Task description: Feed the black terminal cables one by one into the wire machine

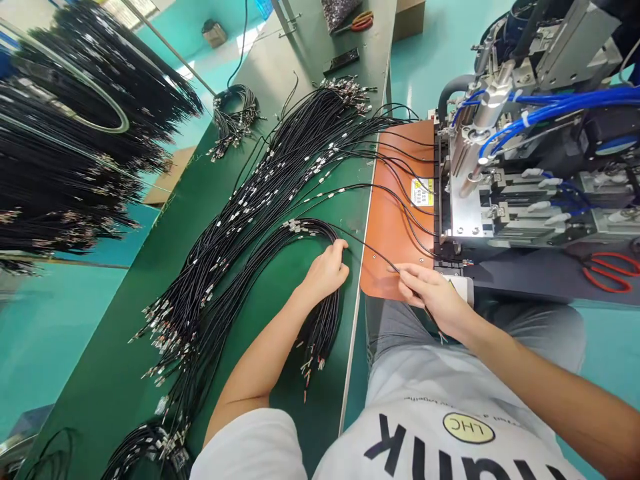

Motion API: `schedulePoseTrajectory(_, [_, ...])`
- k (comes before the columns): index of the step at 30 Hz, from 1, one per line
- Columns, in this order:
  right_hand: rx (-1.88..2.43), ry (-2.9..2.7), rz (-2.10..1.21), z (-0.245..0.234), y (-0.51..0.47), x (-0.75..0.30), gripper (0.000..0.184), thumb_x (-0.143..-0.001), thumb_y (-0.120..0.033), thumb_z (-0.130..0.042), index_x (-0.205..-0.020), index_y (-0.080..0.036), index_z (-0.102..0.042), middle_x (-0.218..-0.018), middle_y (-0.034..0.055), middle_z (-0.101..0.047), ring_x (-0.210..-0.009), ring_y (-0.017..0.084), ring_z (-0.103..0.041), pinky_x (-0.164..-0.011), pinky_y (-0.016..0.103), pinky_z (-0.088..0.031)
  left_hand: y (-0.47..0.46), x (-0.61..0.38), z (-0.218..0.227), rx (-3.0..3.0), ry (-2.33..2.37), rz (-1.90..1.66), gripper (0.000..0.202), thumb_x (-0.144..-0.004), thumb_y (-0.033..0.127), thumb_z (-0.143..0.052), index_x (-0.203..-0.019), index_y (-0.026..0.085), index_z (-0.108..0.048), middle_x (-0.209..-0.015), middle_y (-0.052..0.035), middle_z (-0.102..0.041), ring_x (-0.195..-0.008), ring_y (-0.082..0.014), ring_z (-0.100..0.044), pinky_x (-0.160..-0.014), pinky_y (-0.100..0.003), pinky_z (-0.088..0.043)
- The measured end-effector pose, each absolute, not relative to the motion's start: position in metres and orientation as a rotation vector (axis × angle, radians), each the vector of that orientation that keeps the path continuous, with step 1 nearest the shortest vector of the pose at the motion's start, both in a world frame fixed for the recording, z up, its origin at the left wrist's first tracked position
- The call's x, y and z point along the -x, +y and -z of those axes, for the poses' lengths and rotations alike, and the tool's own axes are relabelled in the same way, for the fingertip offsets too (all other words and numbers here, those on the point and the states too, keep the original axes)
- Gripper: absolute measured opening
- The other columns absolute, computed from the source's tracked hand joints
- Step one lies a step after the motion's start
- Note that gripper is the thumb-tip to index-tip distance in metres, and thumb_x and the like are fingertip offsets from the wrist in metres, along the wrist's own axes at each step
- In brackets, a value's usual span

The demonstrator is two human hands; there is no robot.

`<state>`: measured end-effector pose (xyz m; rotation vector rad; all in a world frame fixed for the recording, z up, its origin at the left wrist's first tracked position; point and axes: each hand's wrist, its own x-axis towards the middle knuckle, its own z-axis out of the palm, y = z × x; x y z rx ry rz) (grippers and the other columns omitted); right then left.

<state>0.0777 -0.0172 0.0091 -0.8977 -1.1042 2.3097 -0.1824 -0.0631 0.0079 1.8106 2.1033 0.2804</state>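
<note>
My left hand [327,270] rests closed on a curved bundle of black wires [305,233] with metal terminals, lying on the green table [125,347]. My right hand [430,297] pinches a single black wire [373,250] that runs from the bundle across the orange plate [395,220]. That hand hovers at the plate's near edge, just in front of the crimping machine [500,193]. A large spread of black wires [260,193] fans across the table beyond my left hand.
Red-handled scissors [613,270] lie to the right beside the machine. More wire bundles hang on a rack [65,133] at the left. A small wire bundle [235,117], a black remote-like object [341,61] and orange scissors [361,21] sit farther up the table.
</note>
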Motion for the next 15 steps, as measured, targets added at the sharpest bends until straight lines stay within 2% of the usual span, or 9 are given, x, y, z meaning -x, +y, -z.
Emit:
schedulePoseTrajectory(4, [0.92, -1.066, -2.348, -0.012, -0.026, -0.084, 0.037, -0.092, -0.041, -0.06, -0.119, -0.016, -0.059, -0.069, -0.0036, -0.055, -0.05, 0.007, -0.041, -0.052, 0.025, -0.03, -0.047, 0.183, -0.01, -1.893, 2.128, -0.165, 0.047, -0.082, 0.012, -0.047, -0.127, 0.022, -0.048, -0.105, -0.0102, -0.058, -0.092, -0.0263, -0.062, -0.083, -0.037, -0.048])
schedulePoseTrajectory(8, [0.958, -1.123, -2.374, -0.013, -0.037, -0.098, 0.04, -0.092, -0.045, -0.058, -0.12, -0.017, -0.054, -0.078, -0.0008, -0.061, -0.056, 0.01, -0.057, -0.058, 0.027, -0.039, -0.039, 0.188, -0.021, -1.947, 2.154, -0.055, 0.044, -0.083, 0.014, -0.048, -0.127, 0.021, -0.051, -0.1, -0.0106, -0.06, -0.086, -0.0265, -0.062, -0.08, -0.038, -0.048])
schedulePoseTrajectory(10, [0.974, -1.165, -2.347, -0.01, -0.043, -0.109, 0.04, -0.092, -0.047, -0.057, -0.12, -0.018, -0.051, -0.08, -0.0007, -0.061, -0.058, 0.012, -0.062, -0.06, 0.028, -0.042, -0.039, 0.181, -0.033, -1.968, 2.178, -0.016, 0.047, -0.085, 0.019, -0.051, -0.132, 0.02, -0.049, -0.095, -0.0106, -0.06, -0.085, -0.0283, -0.062, -0.081, -0.04, -0.047])
schedulePoseTrajectory(12, [0.982, -1.209, -2.318, -0.006, -0.048, -0.12, 0.039, -0.094, -0.047, -0.055, -0.121, -0.02, -0.048, -0.082, -0.0014, -0.061, -0.058, 0.012, -0.064, -0.061, 0.028, -0.044, -0.041, 0.164, -0.048, -2.04, 2.2, -0.009, 0.054, -0.088, 0.028, -0.055, -0.141, 0.021, -0.044, -0.095, -0.0122, -0.06, -0.092, -0.0322, -0.061, -0.085, -0.045, -0.046])
schedulePoseTrajectory(15, [0.981, -1.267, -2.3, -0.006, -0.051, -0.132, 0.038, -0.097, -0.044, -0.05, -0.125, -0.02, -0.045, -0.082, -0.0022, -0.059, -0.054, 0.011, -0.062, -0.06, 0.029, -0.046, -0.039, 0.125, -0.068, -2.366, 1.933, -0.098, 0.052, -0.091, 0.031, -0.054, -0.141, 0.024, -0.044, -0.119, -0.0161, -0.058, -0.114, -0.0345, -0.054, -0.094, -0.047, -0.043])
